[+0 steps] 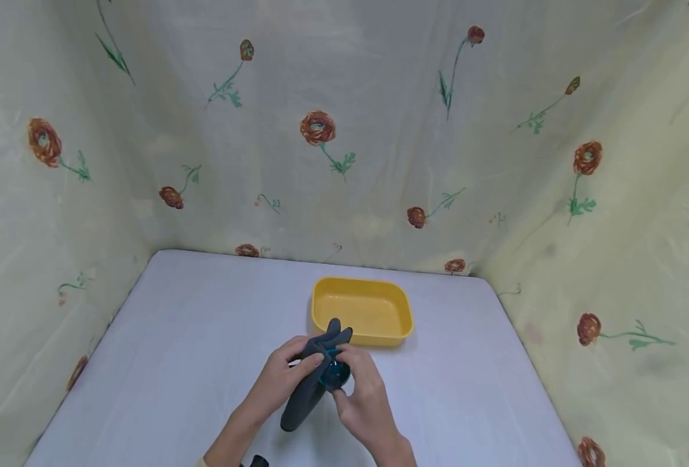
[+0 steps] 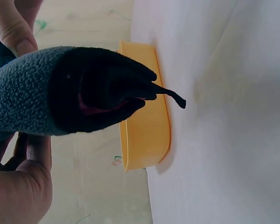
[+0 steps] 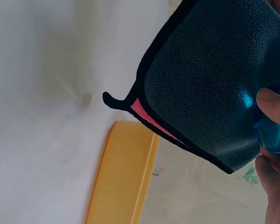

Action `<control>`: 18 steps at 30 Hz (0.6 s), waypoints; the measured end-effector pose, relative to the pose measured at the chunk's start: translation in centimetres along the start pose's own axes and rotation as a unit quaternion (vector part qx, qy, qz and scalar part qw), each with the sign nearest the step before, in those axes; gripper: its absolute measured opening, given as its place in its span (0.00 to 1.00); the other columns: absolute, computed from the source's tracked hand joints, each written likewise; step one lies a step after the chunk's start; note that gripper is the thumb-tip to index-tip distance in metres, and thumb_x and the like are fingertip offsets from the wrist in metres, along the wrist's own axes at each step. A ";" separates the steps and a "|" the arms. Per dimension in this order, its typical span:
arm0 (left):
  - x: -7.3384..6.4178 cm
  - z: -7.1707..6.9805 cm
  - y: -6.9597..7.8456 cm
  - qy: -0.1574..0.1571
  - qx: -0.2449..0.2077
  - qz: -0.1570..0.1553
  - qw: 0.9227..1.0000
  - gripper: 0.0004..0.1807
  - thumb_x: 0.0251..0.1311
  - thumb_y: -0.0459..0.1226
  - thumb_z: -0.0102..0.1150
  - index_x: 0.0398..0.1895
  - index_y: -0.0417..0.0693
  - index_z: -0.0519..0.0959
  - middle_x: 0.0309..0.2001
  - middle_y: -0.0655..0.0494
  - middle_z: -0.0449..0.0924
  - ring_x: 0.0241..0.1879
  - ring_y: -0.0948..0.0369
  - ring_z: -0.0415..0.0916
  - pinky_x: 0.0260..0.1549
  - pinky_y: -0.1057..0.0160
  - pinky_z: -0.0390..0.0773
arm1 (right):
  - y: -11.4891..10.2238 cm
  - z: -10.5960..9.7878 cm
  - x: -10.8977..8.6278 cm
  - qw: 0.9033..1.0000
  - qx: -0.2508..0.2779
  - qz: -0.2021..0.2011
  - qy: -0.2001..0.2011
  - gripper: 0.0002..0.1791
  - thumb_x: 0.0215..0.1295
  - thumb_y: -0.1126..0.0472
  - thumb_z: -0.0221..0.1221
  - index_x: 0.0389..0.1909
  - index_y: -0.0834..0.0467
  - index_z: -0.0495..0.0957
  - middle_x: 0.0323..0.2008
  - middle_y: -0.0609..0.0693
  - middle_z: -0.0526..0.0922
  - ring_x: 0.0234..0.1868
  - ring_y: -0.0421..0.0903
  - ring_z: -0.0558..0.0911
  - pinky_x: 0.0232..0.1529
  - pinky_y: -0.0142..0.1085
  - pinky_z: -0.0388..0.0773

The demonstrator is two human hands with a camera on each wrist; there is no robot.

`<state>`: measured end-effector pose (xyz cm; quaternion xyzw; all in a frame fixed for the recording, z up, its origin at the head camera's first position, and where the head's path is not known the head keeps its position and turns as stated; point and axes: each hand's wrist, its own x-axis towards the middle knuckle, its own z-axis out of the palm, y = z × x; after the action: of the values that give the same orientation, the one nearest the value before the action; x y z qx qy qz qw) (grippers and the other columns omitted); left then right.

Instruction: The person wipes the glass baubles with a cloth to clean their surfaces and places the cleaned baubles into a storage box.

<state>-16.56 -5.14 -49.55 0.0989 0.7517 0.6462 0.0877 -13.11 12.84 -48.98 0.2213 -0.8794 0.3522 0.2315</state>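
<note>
My left hand (image 1: 277, 379) grips a folded dark grey cloth (image 1: 304, 403) with its thumb on the near face. The cloth (image 3: 210, 79) has a fuzzy surface, black edging, a strip of pink between its layers and a small black loop at one corner. Between thumb and fingers, my right hand (image 1: 367, 392) holds a see-through blue, rounded object (image 1: 337, 376) against the cloth. Part of this blue object (image 3: 275, 135) is hidden by my fingers, so its exact kind is unclear. Both hands are raised over the white table.
Just beyond the hands, a yellow rectangular tub (image 1: 360, 311) with rounded corners stands on the white table (image 1: 221, 311). A flower-printed curtain (image 1: 373, 168) hangs behind the table and along both sides. A small black item (image 1: 259, 461) shows at the bottom edge.
</note>
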 end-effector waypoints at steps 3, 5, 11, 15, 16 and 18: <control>0.0 -0.1 0.0 0.000 0.002 0.000 1.000 0.20 0.66 0.55 0.57 0.58 0.61 0.80 0.58 0.56 0.78 0.61 0.54 0.72 0.61 0.46 0.76 | 0.0 0.0 0.0 1.000 0.012 0.003 -0.003 0.33 0.43 0.75 0.75 0.50 0.57 0.72 0.57 0.49 0.77 0.59 0.43 0.78 0.61 0.29 0.77; 0.1 -0.1 0.0 -0.002 0.003 0.000 1.000 0.20 0.66 0.55 0.58 0.58 0.61 0.80 0.58 0.56 0.78 0.60 0.54 0.72 0.61 0.46 0.77 | 0.0 0.0 0.0 1.000 0.017 0.003 -0.002 0.33 0.43 0.75 0.75 0.50 0.57 0.72 0.57 0.50 0.76 0.59 0.44 0.78 0.61 0.29 0.78; 0.3 0.0 0.4 0.004 -0.002 0.005 1.000 0.21 0.65 0.55 0.59 0.58 0.63 0.80 0.57 0.57 0.79 0.59 0.55 0.73 0.61 0.46 0.76 | 0.3 -0.1 0.2 1.000 0.020 -0.002 0.009 0.33 0.43 0.74 0.76 0.51 0.57 0.72 0.55 0.50 0.73 0.57 0.43 0.77 0.60 0.32 0.79; 0.2 0.2 0.5 0.006 0.001 0.004 1.000 0.21 0.65 0.55 0.59 0.58 0.62 0.80 0.57 0.58 0.79 0.58 0.55 0.74 0.60 0.46 0.77 | 0.6 -0.2 0.1 1.000 0.019 -0.009 0.014 0.33 0.42 0.73 0.77 0.51 0.57 0.73 0.52 0.49 0.73 0.54 0.41 0.77 0.59 0.31 0.80; 0.2 0.2 0.4 0.006 0.002 0.003 1.000 0.21 0.65 0.55 0.59 0.58 0.62 0.80 0.56 0.57 0.79 0.58 0.55 0.74 0.60 0.46 0.77 | 0.6 -0.3 0.1 1.000 0.020 -0.009 0.014 0.34 0.42 0.73 0.77 0.51 0.57 0.73 0.52 0.48 0.73 0.54 0.41 0.77 0.58 0.30 0.79; 0.1 0.3 0.4 0.006 0.000 0.002 1.000 0.21 0.65 0.55 0.59 0.58 0.62 0.80 0.56 0.57 0.79 0.57 0.55 0.74 0.60 0.47 0.77 | 0.8 -0.3 0.0 1.000 0.022 -0.008 0.013 0.34 0.42 0.72 0.77 0.51 0.57 0.73 0.51 0.47 0.74 0.53 0.40 0.77 0.58 0.29 0.79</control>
<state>-16.53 -4.72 -49.19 0.0964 0.7521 0.6469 0.0814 -13.45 13.54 -49.18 0.2290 -0.8667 0.3722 0.2407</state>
